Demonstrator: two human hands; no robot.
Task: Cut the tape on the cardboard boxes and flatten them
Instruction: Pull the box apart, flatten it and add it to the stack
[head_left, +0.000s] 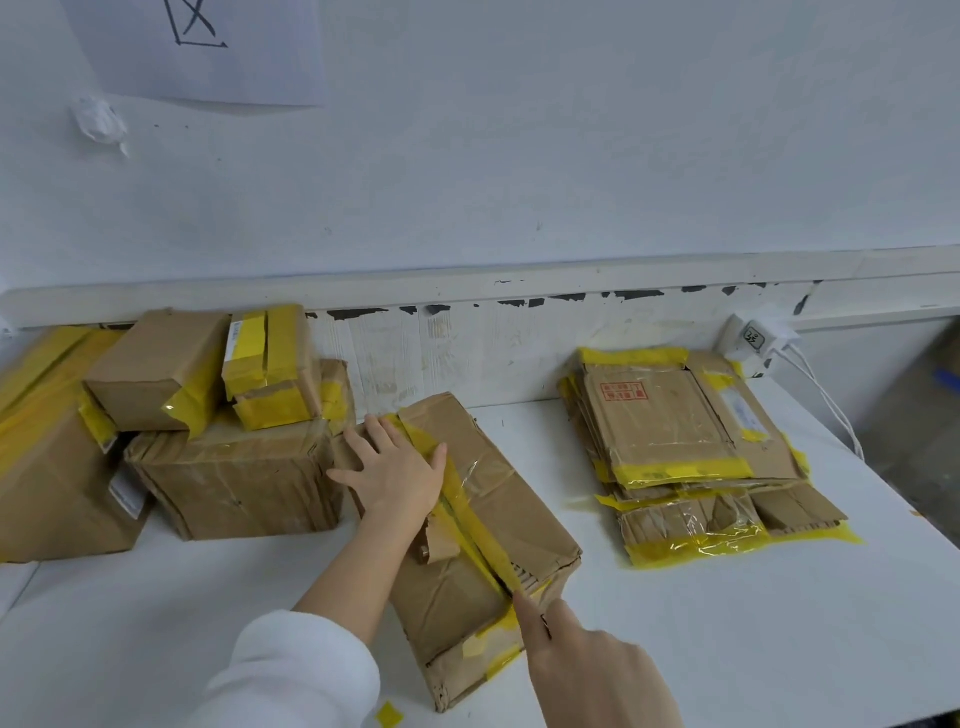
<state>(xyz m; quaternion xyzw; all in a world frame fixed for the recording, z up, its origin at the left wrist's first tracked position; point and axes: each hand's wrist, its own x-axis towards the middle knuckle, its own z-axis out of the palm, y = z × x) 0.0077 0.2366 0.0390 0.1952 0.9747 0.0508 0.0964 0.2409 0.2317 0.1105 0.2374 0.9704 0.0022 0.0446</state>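
Mid-frame: left hand (393, 475) flat, fingers spread, pinning box (467, 540) steady; lower right, right hand (597, 670) curled around cutter (545, 625), slitting yellow tape (475, 525).

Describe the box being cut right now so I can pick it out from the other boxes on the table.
On the white table, between the pile of sealed boxes at left and the flattened stack at right, one box lies at an angle. It alone has hands on it: the left hand presses its top, the right hand works at its yellow-taped centre seam.
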